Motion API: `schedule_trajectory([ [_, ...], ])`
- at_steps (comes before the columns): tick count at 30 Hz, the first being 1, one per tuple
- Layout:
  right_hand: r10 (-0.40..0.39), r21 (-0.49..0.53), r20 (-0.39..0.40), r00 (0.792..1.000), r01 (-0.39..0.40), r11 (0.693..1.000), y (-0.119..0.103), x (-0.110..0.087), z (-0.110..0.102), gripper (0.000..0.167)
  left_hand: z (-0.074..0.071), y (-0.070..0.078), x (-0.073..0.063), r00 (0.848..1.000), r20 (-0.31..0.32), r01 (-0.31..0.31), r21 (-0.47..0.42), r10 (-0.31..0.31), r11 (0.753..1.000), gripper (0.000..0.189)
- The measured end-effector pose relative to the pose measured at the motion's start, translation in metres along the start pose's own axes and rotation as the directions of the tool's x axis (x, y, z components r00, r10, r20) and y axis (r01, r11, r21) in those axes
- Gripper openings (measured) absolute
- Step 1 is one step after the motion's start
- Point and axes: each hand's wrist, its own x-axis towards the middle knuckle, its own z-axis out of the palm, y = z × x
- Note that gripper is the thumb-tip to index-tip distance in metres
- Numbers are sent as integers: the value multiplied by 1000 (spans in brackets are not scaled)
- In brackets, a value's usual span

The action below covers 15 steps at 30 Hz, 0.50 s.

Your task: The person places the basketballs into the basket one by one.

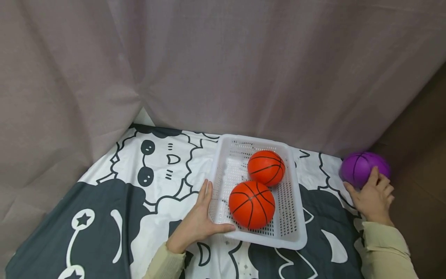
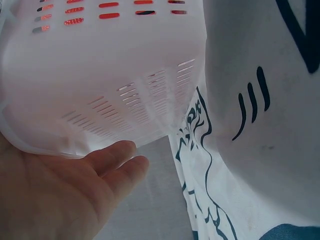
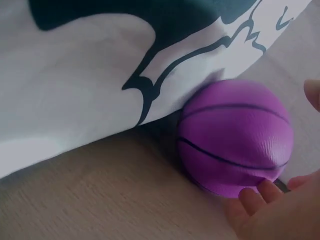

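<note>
A white plastic basket [image 1: 223,155] with slotted walls holds two orange basketballs, a nearer ball [image 1: 251,204] and a farther ball [image 1: 266,168]. My left hand [image 1: 196,223] is at its near left corner, fingers straight along the left side and thumb reaching over the front rim. In the left wrist view, the palm and fingers lie against the outside of the basket [image 2: 100,55]. At the far right, a purple basketball [image 1: 364,168] sits by the cloth's edge. My right hand [image 1: 374,195] reaches its near side, thumb and fingers spread, fingertips right at the ball [image 3: 235,135].
A black-and-white cartoon cloth [image 1: 101,217] covers the surface under the basket. Behind it hangs a grey-brown curtain [image 1: 223,69]. A brown panel [image 1: 418,166] stands along the right side, close to the purple ball.
</note>
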Motion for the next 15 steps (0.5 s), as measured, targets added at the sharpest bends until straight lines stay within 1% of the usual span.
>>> schedule_trajectory([
  [4, 75, -43, -19, 997, -76, 996, -6, 1, -5, 121, -1, 1, 1, 1000, 3, 3, 0, -3, 1000, 136],
  [6, 105, -57, -43, 994, -107, 993, -8, 1, -7, 126, -1, 1, 1, 1000, 2, 4, 4, -4, 1000, 136],
  [11, 137, -52, -84, 987, -141, 989, -11, 1, -7, 132, -1, 1, 0, 1000, -4, -5, -10, 5, 1000, 136],
  [15, 168, -30, -80, 983, -171, 985, -10, 2, -4, 140, 0, 0, -1, 1000, -5, -7, -23, 7, 1000, 136],
])
